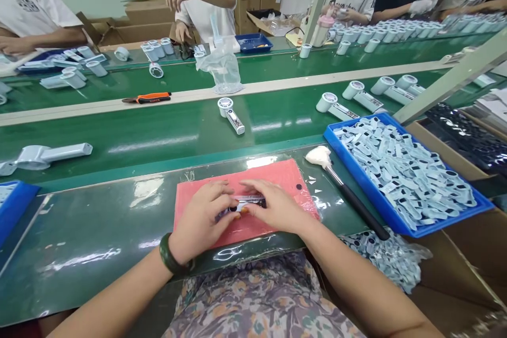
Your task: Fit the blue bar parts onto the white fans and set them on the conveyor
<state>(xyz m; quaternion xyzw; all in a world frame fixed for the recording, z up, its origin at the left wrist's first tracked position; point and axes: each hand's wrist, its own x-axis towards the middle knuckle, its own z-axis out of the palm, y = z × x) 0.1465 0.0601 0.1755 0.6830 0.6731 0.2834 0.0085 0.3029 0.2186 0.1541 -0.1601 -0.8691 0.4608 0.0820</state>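
Note:
Both my hands rest on a pink mat (277,174) at the near edge of the green bench. My left hand (200,219) and my right hand (273,206) are closed together around a small light-blue fan handle part (249,203) with a dark strip on its face. The fingers cover most of the part. A dark green bangle (168,256) circles my left wrist.
A blue tray (400,222) full of several small pale-blue pieces stands at the right, a black-handled brush (344,187) beside it. Handheld fans (231,113) lie on the green conveyor, with orange pliers (148,98) and a plastic bag (222,68). Other people work at the far side.

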